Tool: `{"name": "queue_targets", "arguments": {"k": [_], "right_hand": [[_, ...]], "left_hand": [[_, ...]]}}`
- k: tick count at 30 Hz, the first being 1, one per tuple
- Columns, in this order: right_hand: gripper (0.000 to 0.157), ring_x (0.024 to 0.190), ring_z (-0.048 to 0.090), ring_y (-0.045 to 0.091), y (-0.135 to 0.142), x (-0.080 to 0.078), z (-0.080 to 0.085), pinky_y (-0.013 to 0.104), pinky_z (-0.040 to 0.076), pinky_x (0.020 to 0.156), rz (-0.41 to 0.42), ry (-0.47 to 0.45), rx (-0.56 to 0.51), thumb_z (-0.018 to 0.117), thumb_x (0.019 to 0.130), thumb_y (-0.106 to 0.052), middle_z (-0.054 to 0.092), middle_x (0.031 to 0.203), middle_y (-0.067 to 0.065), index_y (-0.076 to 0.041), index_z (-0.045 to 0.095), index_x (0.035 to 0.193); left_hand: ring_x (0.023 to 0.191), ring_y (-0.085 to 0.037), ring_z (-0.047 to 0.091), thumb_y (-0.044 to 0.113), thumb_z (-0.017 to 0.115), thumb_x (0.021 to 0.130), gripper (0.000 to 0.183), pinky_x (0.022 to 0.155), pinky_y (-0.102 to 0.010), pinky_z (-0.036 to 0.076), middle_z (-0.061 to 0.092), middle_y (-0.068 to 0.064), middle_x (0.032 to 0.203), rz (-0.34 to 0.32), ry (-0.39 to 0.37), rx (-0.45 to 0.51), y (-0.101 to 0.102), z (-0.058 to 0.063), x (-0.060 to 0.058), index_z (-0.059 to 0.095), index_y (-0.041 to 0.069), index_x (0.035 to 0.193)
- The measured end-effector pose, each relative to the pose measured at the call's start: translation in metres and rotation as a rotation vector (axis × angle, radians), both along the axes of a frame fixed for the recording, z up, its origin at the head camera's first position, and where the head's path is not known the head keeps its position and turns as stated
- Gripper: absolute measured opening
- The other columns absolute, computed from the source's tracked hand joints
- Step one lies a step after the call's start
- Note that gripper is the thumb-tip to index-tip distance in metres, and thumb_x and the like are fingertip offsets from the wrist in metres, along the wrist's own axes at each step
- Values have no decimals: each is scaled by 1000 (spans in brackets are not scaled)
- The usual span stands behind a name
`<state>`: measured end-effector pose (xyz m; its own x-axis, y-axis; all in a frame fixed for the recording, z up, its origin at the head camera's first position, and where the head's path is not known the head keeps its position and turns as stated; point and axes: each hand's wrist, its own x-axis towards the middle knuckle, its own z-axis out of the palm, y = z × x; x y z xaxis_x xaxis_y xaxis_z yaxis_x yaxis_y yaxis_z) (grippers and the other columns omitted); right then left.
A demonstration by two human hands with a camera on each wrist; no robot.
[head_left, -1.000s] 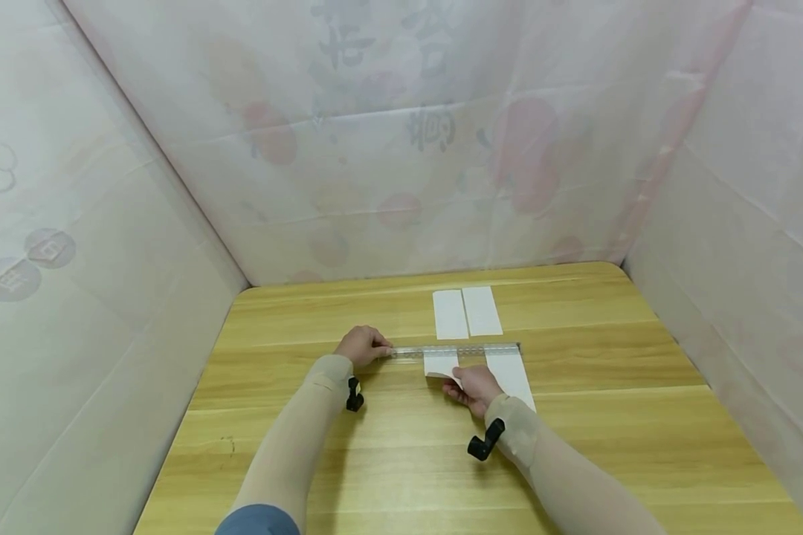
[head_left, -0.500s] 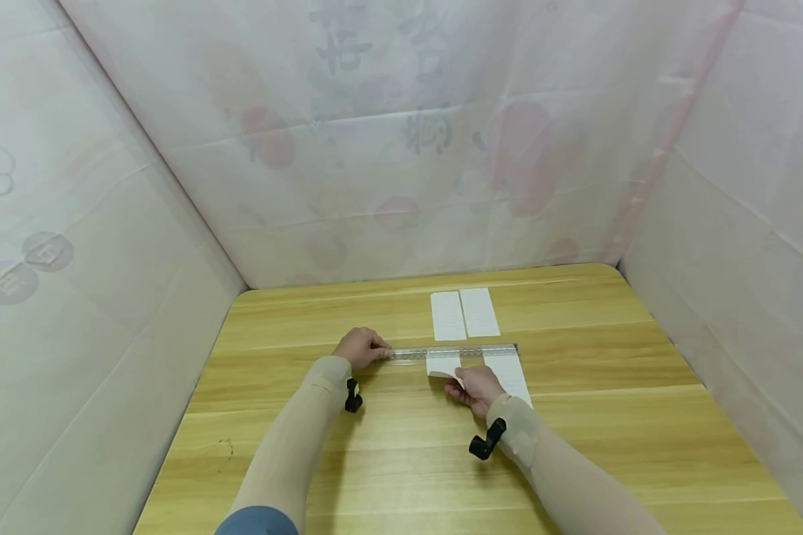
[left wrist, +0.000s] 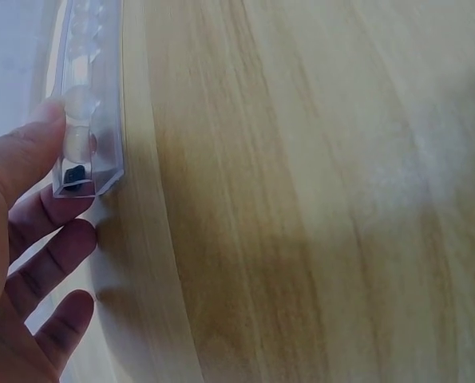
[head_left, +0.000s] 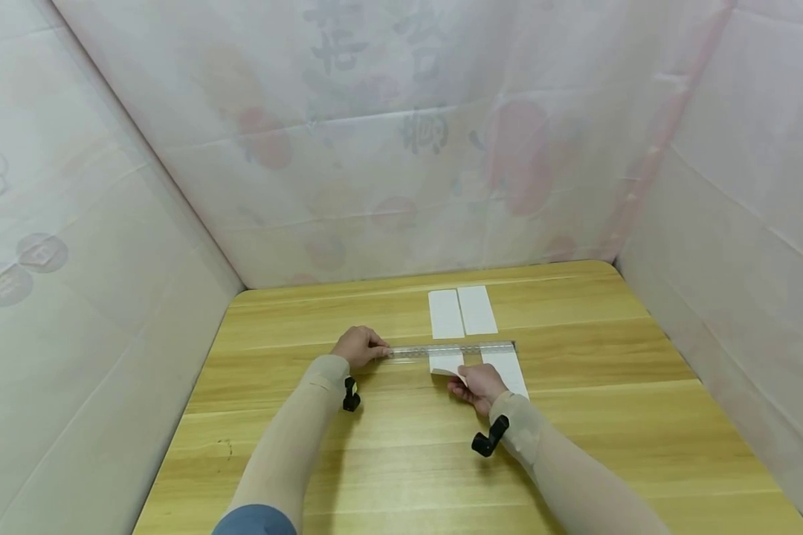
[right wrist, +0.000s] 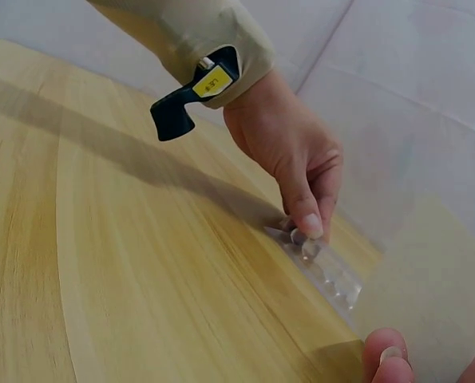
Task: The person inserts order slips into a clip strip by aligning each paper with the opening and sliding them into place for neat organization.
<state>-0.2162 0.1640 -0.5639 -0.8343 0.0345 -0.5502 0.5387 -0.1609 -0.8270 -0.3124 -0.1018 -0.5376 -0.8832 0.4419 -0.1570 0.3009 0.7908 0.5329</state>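
Observation:
My left hand [head_left: 360, 347] pinches the left end of a clear plastic strip [head_left: 408, 353] that lies crosswise on the table. In the left wrist view this strip [left wrist: 101, 88] has a bevelled edge and a row of rounded shapes, with thumb and forefinger at its end. My right hand [head_left: 479, 386] pinches the near right corner of a white paper slip [head_left: 445, 361], whose near edge curls up. The far end of that slip lies at the strip. To the right, a second paper slip [head_left: 506, 369] also meets the strip, partly hidden by my right hand.
Two more white paper slips [head_left: 446, 314] lie side by side beyond the strip on the wooden table [head_left: 401, 461]. Pale printed cloth [head_left: 375, 186] walls off the back and both sides. Black camera mounts [head_left: 491, 436] sit on both wrists.
The slip in my right hand has shifted slightly right along the strip, narrowing the gap to the other slip. My left hand stays at the strip's end. The head view has drifted a little.

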Motion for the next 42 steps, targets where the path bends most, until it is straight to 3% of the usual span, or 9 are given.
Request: {"name": "queue_targets", "arguments": {"k": [17,42], "right_hand": [[47,61,62,13,8,0,2,21,50,56,-11,-8,4,41,102,-8,65,85,17,20,29,137],[38,59,61,12,16,1,3,19,49,54,-40,-5,3,41,102,-9,64,74,13,20,42,126]], "left_hand": [[97,-16,62,30,67,91,15,86,-36,51,70,5,103,5,-7,1,-1,6,6,77,22,98],[99,-17,63,29,68,90,15,87,-37,51,70,4,105,-5,18,9,0,1,2,77,21,99]]}}
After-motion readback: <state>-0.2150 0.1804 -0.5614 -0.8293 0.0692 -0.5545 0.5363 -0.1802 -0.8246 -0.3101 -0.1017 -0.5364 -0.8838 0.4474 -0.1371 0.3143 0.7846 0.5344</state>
